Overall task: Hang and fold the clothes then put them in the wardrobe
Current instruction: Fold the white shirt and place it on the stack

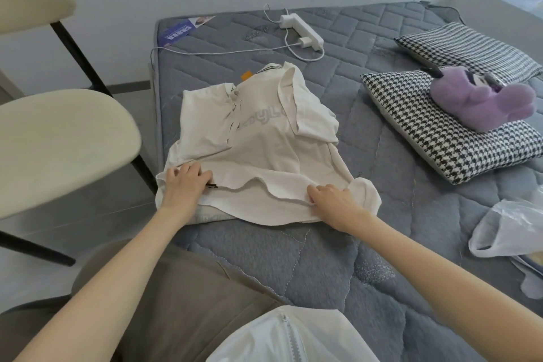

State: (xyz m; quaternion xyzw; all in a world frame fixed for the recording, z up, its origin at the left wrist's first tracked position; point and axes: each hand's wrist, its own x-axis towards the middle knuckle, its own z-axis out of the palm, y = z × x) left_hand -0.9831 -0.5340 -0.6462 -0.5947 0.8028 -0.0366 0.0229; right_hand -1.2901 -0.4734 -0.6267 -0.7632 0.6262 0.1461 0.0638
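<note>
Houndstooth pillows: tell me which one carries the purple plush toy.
The nearer pillow, the one closer to the cream shirt: the purple plush toy lies on its far end. The other pillow sits behind it, toward the wall.
</note>
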